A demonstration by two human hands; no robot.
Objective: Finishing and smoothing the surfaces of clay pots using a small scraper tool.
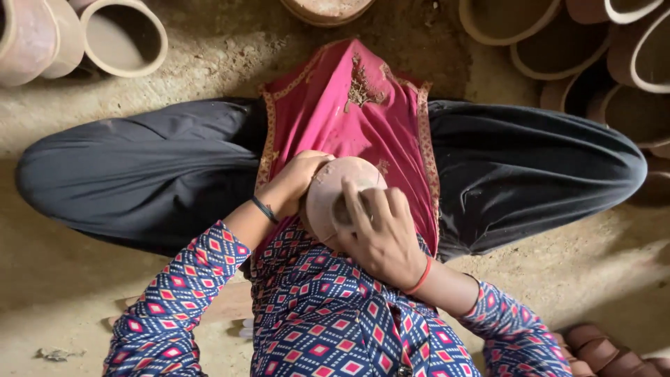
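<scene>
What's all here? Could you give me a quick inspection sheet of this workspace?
Surface: dirt floor; red cloth spread over the lap, with dry crumbs on it.
Job's things: small clay pot, round and unglazed, held over the lap.
Clutter: stacked clay pieces at lower right.
Grippers: left hand cups the pot's side; right hand lies over it, fingers on its top.
Cables: nothing seen.
Surroundings: large clay pots at upper left, more pots at upper right, all on their sides or tilted.
</scene>
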